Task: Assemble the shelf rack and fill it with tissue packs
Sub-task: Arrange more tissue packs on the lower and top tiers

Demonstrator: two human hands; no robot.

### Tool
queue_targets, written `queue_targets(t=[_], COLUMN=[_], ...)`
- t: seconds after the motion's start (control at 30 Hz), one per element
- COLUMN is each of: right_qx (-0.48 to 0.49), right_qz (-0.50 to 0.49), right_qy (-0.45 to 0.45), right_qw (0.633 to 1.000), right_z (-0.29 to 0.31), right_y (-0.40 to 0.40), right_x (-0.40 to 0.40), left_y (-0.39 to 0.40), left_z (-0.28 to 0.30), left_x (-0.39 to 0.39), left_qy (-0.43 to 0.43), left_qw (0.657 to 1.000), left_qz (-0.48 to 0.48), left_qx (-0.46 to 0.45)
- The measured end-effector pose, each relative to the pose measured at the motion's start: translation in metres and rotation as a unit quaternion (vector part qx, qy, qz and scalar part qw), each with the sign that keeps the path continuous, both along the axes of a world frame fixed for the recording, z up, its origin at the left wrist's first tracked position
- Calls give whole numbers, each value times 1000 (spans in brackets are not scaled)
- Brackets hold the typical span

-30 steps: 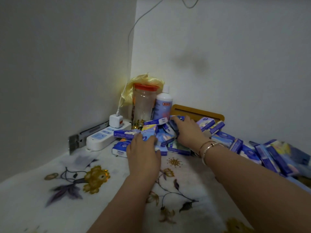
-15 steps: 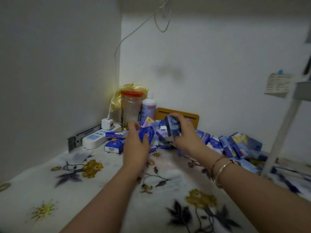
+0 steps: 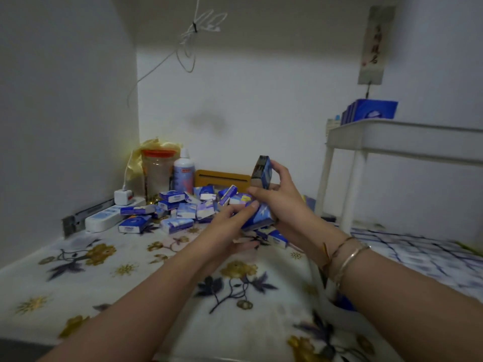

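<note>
Several blue tissue packs [image 3: 180, 205] lie in a loose pile on the flowered blanket near the corner. My right hand [image 3: 281, 197] grips an upright blue pack [image 3: 262, 172] above the pile. My left hand [image 3: 230, 226] holds another blue pack [image 3: 258, 218] just below it, the two hands touching. The white shelf rack [image 3: 392, 142] stands at the right, with several blue packs [image 3: 371, 111] upright on its top shelf.
A white power strip [image 3: 104, 218] with a charger lies along the left wall. A clear jar with a red lid [image 3: 156, 171], a white bottle [image 3: 184, 173] and a wooden tray [image 3: 222, 178] stand in the corner. A cable hangs overhead.
Both hands lifted packs off the pile and drew back to the right. The view swung right and up, bringing the shelf rack into sight.
</note>
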State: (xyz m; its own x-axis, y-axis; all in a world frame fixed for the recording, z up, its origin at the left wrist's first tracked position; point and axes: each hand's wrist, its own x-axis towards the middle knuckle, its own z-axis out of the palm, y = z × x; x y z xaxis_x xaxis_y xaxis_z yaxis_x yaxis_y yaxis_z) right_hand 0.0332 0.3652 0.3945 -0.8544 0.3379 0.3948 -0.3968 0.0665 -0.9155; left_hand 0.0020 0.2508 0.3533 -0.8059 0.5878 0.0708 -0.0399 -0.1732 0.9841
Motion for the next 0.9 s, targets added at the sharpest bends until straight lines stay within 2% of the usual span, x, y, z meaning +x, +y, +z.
queue_targets(t=[0.13,0.23,0.33,0.43,0.67,0.8,0.9], right_qx=[27,151,245,279,237,125,83], right_qz=[-6,-44,-85,-66,37,-22,-58], right_qy=[1,26,40,16,15,14,-57], right_qw=[1000,987,965,958,971,992,993], right_z=[5,13,21,21,-2,-6,-10], right_y=[4,3,6,16,58,97,122], right_x=[26,47,69,98,174,180,165], left_y=[3,2,-2,-4,16,35,50], left_z=[9,14,16,15,-2,-20,-34], left_x=[20,28,33,36,39,39,35], left_qy=[-51,-46,-25,-16,-50,-68,-91], left_qw=[997,996,998,1000,999,996,992], left_qz=[-43,-53,-30,14,5,50,72], left_qx=[50,60,40,17,11,7,44])
